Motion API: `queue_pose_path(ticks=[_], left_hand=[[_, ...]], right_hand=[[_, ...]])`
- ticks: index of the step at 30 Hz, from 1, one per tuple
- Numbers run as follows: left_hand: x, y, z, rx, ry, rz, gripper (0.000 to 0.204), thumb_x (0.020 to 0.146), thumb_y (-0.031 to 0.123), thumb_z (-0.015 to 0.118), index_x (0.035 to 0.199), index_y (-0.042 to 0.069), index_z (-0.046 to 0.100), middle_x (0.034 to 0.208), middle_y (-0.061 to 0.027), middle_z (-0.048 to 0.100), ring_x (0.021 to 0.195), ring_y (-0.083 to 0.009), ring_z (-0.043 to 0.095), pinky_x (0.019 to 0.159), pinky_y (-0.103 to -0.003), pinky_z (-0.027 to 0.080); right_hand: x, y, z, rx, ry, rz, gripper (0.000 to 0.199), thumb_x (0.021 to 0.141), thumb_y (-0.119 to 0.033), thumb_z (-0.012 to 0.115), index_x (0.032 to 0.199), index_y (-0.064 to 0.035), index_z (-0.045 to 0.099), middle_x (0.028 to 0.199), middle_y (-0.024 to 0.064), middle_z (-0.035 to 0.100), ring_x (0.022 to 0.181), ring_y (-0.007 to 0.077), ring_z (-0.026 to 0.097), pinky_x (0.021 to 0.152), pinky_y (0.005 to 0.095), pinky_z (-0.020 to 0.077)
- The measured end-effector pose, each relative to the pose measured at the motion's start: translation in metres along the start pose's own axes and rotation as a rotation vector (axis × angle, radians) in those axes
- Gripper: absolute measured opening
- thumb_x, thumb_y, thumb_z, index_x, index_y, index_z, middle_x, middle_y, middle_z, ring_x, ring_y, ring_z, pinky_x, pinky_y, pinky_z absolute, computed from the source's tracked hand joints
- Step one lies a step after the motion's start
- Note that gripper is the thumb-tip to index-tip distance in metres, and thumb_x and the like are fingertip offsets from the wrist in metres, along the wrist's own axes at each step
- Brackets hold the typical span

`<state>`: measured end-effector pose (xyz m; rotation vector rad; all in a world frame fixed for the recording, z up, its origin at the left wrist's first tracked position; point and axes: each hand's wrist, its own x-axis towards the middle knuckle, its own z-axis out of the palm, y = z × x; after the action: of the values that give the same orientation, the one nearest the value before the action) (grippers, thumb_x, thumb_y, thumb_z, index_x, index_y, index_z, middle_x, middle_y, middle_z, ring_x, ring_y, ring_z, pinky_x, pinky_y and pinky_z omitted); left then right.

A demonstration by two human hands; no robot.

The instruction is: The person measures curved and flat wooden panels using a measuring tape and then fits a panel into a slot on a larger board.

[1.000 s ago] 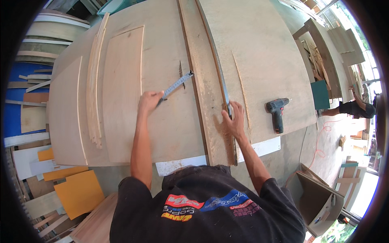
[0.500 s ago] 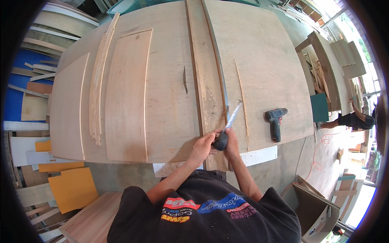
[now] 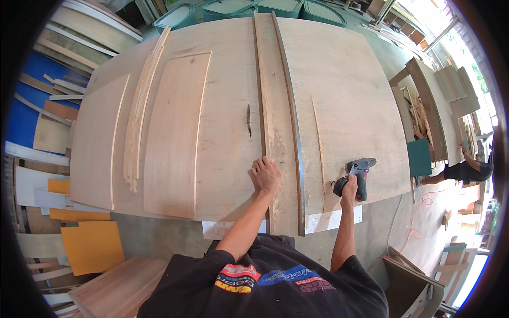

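My left hand [image 3: 265, 176] rests at the left edge of a long wooden board [image 3: 279, 114], its fingers a little bent and apart, holding nothing. This board runs away from me across the worktable, with a dark metal-like strip [image 3: 292, 106] along its right side. My right hand [image 3: 348, 191] is closed around a black tape measure [image 3: 339, 186], near the table's front edge. Right beside it lies a dark cordless drill [image 3: 362, 177], its chuck pointing right; the tape measure and hand overlap its handle in view. Whether they touch the drill I cannot tell.
Two light wood panels [image 3: 177, 132] [image 3: 101, 143] and a bundle of thin strips [image 3: 143, 114] lie on the left of the plywood tabletop [image 3: 339, 79]. A line of sawdust [image 3: 318, 138] runs right of the board. Green tubs [image 3: 228, 9] stand beyond; a person [image 3: 466, 170] is far right.
My hands have parted: the left moved slightly up and left onto the board's edge, while the right carried the tape measure right to the drill. The long extended blade is drawn in.
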<state>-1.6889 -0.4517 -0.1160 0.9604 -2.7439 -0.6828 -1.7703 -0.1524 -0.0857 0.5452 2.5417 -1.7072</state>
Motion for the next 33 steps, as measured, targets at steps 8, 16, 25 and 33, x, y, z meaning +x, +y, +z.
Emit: queue_pose_path(ticks=[8, 16, 25, 33], left_hand=[[0.002, 0.001, 0.002, 0.105, 0.074, -0.013, 0.024, 0.100, 0.027, 0.058, 0.107, 0.005, 0.055, 0.116, -0.0147, 0.060, 0.117, -0.0325, 0.052, 0.095, -0.048, 0.036], [0.003, 0.011, -0.007, 0.151, 0.108, -0.028, 0.022, 0.098, 0.028, 0.059, 0.104, 0.007, 0.056, 0.110, -0.0114, 0.062, 0.111, -0.0307, 0.056, 0.091, -0.049, 0.039], [-0.003, 0.014, -0.011, 0.206, 0.187, -0.028, 0.022, 0.098, 0.029, 0.058, 0.104, 0.007, 0.057, 0.105, -0.0109, 0.063, 0.105, -0.0304, 0.059, 0.088, -0.048, 0.041], [-0.001, 0.011, -0.009, 0.189, 0.186, -0.034, 0.023, 0.098, 0.029, 0.058, 0.106, 0.008, 0.059, 0.106, -0.0103, 0.063, 0.106, -0.0299, 0.058, 0.089, -0.049, 0.041]], right_hand=[[0.009, 0.001, 0.021, -0.543, 0.050, -0.243, 0.039, 0.106, -0.038, 0.043, 0.102, -0.0015, 0.056, 0.092, 0.0287, 0.065, 0.091, 0.0493, 0.062, 0.077, 0.0556, 0.0466], [-0.005, -0.027, -0.003, -0.723, -0.016, -0.277, 0.040, 0.102, -0.034, 0.053, 0.122, 0.0007, 0.056, 0.122, 0.0238, 0.060, 0.119, 0.0432, 0.053, 0.097, 0.0512, 0.0446], [0.047, 0.008, -0.069, -0.893, -0.150, -0.035, 0.108, 0.072, -0.015, 0.069, 0.161, -0.0099, 0.008, 0.150, 0.0320, 0.036, 0.131, 0.0531, 0.043, 0.112, 0.0601, 0.0346], [0.088, 0.010, -0.056, -0.684, -0.046, -0.190, 0.080, 0.069, -0.008, 0.067, 0.142, 0.0052, 0.036, 0.130, 0.0328, 0.054, 0.120, 0.0494, 0.055, 0.105, 0.0508, 0.0447]])
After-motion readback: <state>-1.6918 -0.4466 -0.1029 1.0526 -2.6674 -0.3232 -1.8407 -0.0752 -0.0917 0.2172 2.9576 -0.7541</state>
